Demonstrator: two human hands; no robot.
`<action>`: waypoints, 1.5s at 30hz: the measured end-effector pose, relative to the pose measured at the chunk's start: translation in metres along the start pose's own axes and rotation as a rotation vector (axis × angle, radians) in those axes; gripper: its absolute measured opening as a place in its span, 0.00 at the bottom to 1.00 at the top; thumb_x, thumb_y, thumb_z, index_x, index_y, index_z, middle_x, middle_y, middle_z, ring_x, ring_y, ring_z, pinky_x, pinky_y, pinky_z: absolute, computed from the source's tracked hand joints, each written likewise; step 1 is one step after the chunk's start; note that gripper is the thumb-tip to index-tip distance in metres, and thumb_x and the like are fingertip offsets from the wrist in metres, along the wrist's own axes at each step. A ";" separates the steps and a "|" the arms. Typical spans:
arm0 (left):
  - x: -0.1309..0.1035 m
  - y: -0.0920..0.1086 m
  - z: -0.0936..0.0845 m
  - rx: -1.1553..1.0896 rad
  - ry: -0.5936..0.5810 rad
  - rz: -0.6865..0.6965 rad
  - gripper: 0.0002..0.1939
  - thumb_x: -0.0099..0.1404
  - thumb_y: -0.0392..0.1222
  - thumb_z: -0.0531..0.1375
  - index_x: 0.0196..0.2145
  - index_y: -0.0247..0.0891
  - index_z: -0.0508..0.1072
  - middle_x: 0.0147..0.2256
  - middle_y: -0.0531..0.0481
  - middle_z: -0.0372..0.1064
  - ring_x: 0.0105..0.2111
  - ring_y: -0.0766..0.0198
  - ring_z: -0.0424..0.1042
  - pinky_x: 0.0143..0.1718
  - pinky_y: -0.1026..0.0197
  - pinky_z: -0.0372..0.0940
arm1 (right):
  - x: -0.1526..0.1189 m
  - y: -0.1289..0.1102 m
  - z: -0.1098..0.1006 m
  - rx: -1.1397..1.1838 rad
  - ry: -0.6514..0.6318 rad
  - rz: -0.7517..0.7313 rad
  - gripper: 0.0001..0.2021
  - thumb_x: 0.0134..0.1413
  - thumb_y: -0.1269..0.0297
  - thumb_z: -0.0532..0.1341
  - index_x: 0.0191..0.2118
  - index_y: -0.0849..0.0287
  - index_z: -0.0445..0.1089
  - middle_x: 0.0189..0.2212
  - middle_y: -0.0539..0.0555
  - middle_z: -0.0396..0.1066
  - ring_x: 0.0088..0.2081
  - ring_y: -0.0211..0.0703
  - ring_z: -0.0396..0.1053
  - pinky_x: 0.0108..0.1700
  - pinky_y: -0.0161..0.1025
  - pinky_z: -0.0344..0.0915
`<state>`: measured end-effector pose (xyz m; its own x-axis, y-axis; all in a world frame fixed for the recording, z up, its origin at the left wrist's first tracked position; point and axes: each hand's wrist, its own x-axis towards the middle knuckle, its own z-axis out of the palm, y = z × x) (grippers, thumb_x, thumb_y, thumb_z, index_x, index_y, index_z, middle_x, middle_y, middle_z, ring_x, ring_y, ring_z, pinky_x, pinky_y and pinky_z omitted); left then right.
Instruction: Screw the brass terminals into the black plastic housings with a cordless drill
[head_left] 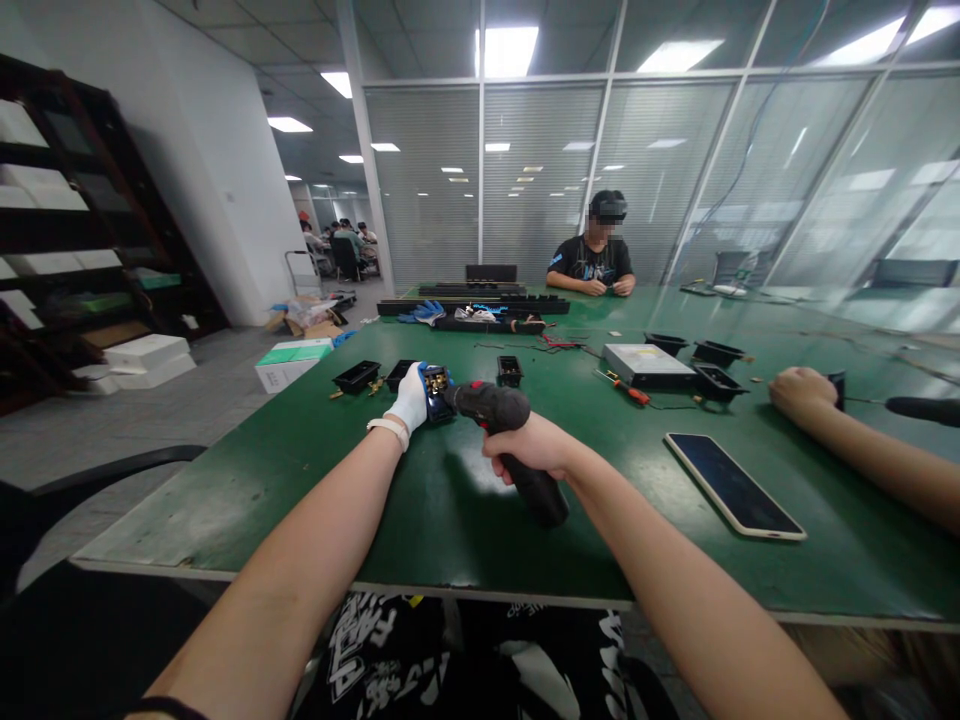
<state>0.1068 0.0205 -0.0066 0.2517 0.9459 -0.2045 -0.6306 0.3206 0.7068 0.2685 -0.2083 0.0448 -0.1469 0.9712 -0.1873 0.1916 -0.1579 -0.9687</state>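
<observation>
In a white and blue glove, my left hand (409, 395) grips a small black box (438, 395) with brass-coloured parts inside, tilted up off the green table. My right hand (529, 445), bare, is wrapped round the handle of a black and red cordless drill (495, 404). The drill's tip points left at the box's right side; whether it touches a screw is too small to tell. Just behind the gloved hand stands another black box (401, 374), partly covered by it. A further black box (509, 371) sits beyond the drill.
On the green table (315, 520), a phone (735, 485) lies at right, near a co-worker's hand (806, 390). A silver metal case (648, 367), a screwdriver (628, 388) and several black boxes stand behind it. Long black strips (472, 306) lie farther back, and another person (592, 255) sits opposite.
</observation>
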 end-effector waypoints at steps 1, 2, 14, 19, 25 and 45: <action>0.000 0.000 0.000 0.001 0.003 0.004 0.09 0.71 0.44 0.60 0.40 0.38 0.78 0.27 0.43 0.79 0.27 0.49 0.83 0.37 0.49 0.82 | 0.000 0.000 0.000 -0.003 0.001 0.003 0.07 0.45 0.75 0.65 0.22 0.60 0.70 0.18 0.53 0.75 0.18 0.40 0.71 0.20 0.32 0.69; 0.000 0.000 0.000 0.003 0.004 0.005 0.09 0.70 0.44 0.60 0.40 0.38 0.78 0.27 0.44 0.79 0.28 0.49 0.83 0.37 0.49 0.82 | 0.000 0.000 0.000 -0.006 0.003 0.007 0.07 0.45 0.75 0.65 0.22 0.60 0.70 0.18 0.53 0.75 0.18 0.40 0.71 0.20 0.32 0.69; 0.002 0.000 -0.001 0.006 0.000 -0.011 0.09 0.71 0.45 0.60 0.37 0.39 0.76 0.27 0.43 0.78 0.28 0.49 0.83 0.37 0.49 0.81 | 0.000 0.001 0.000 0.011 -0.006 0.006 0.07 0.45 0.75 0.66 0.24 0.59 0.69 0.19 0.54 0.75 0.18 0.40 0.71 0.20 0.33 0.69; -0.004 0.000 0.003 -0.007 0.029 0.004 0.09 0.68 0.46 0.64 0.40 0.38 0.77 0.27 0.45 0.78 0.28 0.48 0.83 0.37 0.48 0.81 | 0.001 0.001 -0.001 0.007 -0.021 0.005 0.07 0.45 0.74 0.66 0.24 0.58 0.69 0.19 0.54 0.75 0.19 0.40 0.71 0.21 0.33 0.70; -0.006 -0.001 0.006 -0.007 0.074 0.024 0.09 0.67 0.46 0.65 0.41 0.39 0.78 0.27 0.46 0.78 0.27 0.48 0.83 0.36 0.49 0.81 | 0.002 0.004 -0.002 0.012 -0.008 0.001 0.07 0.45 0.74 0.66 0.23 0.58 0.69 0.19 0.53 0.75 0.19 0.41 0.71 0.21 0.33 0.70; -0.010 0.001 0.009 0.008 0.086 0.013 0.10 0.67 0.45 0.64 0.43 0.38 0.78 0.27 0.45 0.79 0.28 0.46 0.83 0.35 0.48 0.81 | 0.000 0.001 -0.001 -0.006 -0.006 -0.003 0.06 0.44 0.74 0.66 0.22 0.58 0.70 0.18 0.53 0.75 0.18 0.40 0.71 0.20 0.32 0.69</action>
<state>0.1107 0.0110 0.0019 0.1790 0.9509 -0.2527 -0.6277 0.3081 0.7149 0.2693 -0.2080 0.0435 -0.1532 0.9707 -0.1850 0.1971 -0.1534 -0.9683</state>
